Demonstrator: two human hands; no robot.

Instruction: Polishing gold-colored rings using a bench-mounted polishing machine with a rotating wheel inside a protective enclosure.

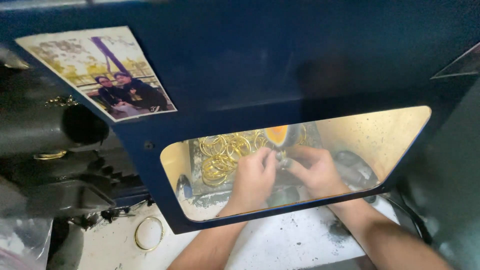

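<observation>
Two hands behind a blue shield's window (400, 150): left hand (254, 179) and right hand (316, 172) pinch one small piece (blurred) beside a heap of gold bangles (222, 155); loose bangle (148, 233) outside.

Dim overall; the dark blue hood (280, 60) is nearly black, with a faint sheen across its middle; warm yellow light glows inside the window (390, 135), brightest on its right wall; an orange flare (276, 133) is blown out; both hands (255, 177) are softly blurred; the white bench (285, 245) is evenly lit; the left edge falls into murky shadow.
</observation>
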